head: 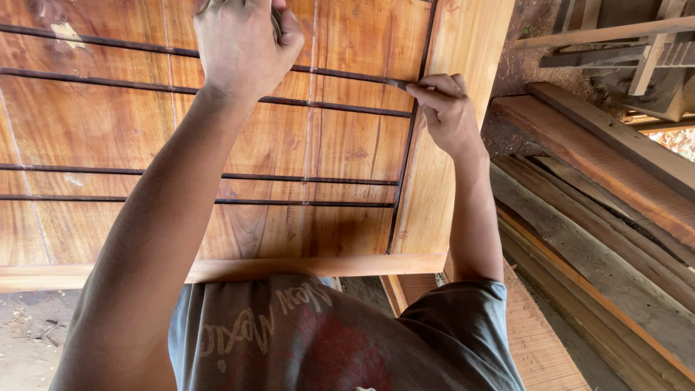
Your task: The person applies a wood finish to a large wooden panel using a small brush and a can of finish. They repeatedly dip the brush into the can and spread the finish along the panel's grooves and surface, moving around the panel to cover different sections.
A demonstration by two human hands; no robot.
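Grey shirt [304,340] is what's seen closest to the lens, right at the near edge, with both arms stretched out away from it.

Right hand [445,108] first: the fingertips [423,90] are pinched shut on a thin dark metal tool [399,85], looks like a narrow blade or chisel. Its tip is laid in a dark groove [340,108] of the wooden panel [340,145], right where that groove meets the panel's right-hand frame rail [434,181]. Only a short bit of the tool can be seen past the fingers.

Left hand [239,43] is curled tight into a fist at the far edge, over the panel. Something dark [277,23] is gripped in it, but what it is can't be told, too much is hidden.

Handling-wise, the tool is probably stiff, light and a bit slippery, so a pinch close to the tip like this seems about right. The panel looks heavy, rigid and glossy, best grabbed by its frame rails.

Off to the right, rough planks [601,217] are stacked, and a dirt floor [29,340] is seen near left.
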